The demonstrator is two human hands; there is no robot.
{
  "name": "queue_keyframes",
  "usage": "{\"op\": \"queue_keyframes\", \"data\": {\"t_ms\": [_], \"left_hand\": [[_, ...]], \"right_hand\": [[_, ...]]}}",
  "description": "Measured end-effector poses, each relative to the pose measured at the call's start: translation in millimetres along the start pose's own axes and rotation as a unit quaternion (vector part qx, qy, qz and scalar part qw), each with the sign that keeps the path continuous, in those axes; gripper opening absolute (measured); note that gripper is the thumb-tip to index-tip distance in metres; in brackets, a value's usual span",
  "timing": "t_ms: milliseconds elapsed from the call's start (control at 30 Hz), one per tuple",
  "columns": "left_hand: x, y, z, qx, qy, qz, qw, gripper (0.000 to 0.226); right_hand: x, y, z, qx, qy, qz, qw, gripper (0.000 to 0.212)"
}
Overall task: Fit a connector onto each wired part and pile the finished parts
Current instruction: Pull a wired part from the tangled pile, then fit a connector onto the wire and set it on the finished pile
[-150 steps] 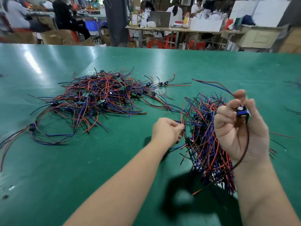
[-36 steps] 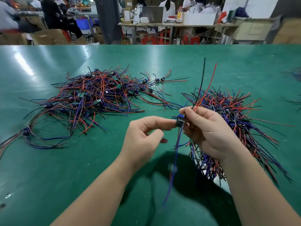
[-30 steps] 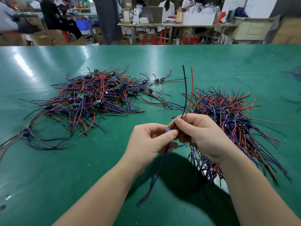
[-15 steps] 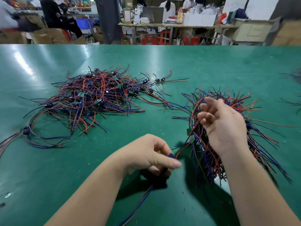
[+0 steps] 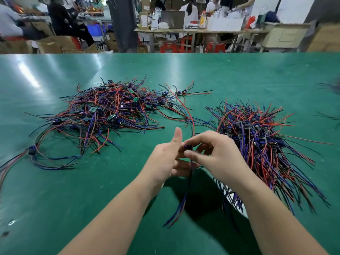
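My two hands meet above the green table point(image 5: 55, 190), just in front of me. Between them sits a small dark wired part point(image 5: 188, 147). My left hand point(image 5: 165, 161) holds it from below with curled fingers, thumb sticking up. My right hand point(image 5: 217, 155) pinches it from the right with thumb and fingers. A red wire point(image 5: 191, 118) rises from the part and curves away; blue and dark wires point(image 5: 184, 199) hang down towards me. A dense pile of red, blue and black wired parts point(image 5: 261, 144) lies right of my hands. A wider, looser pile point(image 5: 106, 111) lies at the left.
A few stray wired pieces point(image 5: 33, 151) trail off the left pile towards the table's left edge. More wires point(image 5: 331, 118) show at the far right edge. Beyond the table are other benches, cardboard boxes and seated people.
Half a second ago my hands were apart, the left low with blue wires, the right at the right pile. Now both have come together on one part, with a red wire rising from it.
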State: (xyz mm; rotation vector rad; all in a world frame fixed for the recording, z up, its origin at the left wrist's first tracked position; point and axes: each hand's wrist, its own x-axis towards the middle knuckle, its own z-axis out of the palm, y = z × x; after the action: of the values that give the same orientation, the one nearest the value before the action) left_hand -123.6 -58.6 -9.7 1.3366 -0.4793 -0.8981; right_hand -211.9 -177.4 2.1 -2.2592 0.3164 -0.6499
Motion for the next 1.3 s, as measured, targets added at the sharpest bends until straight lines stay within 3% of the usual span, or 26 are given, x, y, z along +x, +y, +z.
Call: {"op": "queue_keyframes", "data": {"t_ms": [200, 300, 433, 500, 567, 667, 767, 867, 1000, 1100, 1200, 1300], "left_hand": [[-1, 3, -2, -0.011, -0.027, -0.023, 0.999, 0.090], [1, 9, -9, -0.008, 0.051, -0.001, 0.999, 0.072], [7, 16, -27, 0.119, 0.230, 0.079, 0.963, 0.040], [10, 16, -44, 0.260, 0.326, 0.142, 0.898, 0.023], [11, 17, -61, 0.392, 0.392, 0.180, 0.812, 0.014], [16, 14, -86, 0.514, 0.449, 0.115, 0.722, 0.036], [19, 8, -101, 0.566, 0.420, -0.038, 0.709, 0.052], [22, 4, -108, 0.594, 0.399, -0.091, 0.692, 0.045], [24, 5, -111, 0.622, 0.418, -0.085, 0.657, 0.035], [24, 6, -112, 0.601, 0.438, -0.064, 0.666, 0.029], [23, 7, -113, 0.549, 0.480, 0.030, 0.684, 0.021], [24, 8, -113, 0.539, 0.510, 0.129, 0.658, 0.016]], "right_hand": [[1, -2, -8, 0.088, 0.086, 0.038, 0.992, 0.021], [6, 1, -26, 0.111, 0.219, 0.040, 0.969, 0.017], [7, 23, -71, -0.028, 0.359, 0.067, 0.930, 0.016], [5, 39, -86, -0.144, 0.333, 0.122, 0.924, 0.020], [4, 53, -91, -0.250, 0.256, 0.185, 0.915, 0.019], [4, 60, -90, -0.277, 0.202, 0.224, 0.912, 0.018], [6, 59, -90, -0.247, 0.243, 0.201, 0.916, 0.024], [7, 49, -86, -0.198, 0.319, 0.136, 0.917, 0.029], [8, 33, -72, -0.149, 0.347, 0.065, 0.924, 0.032], [9, 25, -59, -0.134, 0.332, 0.035, 0.933, 0.033], [8, 22, -52, -0.115, 0.322, 0.014, 0.940, 0.031], [7, 19, -49, -0.102, 0.324, 0.001, 0.940, 0.028]]}}
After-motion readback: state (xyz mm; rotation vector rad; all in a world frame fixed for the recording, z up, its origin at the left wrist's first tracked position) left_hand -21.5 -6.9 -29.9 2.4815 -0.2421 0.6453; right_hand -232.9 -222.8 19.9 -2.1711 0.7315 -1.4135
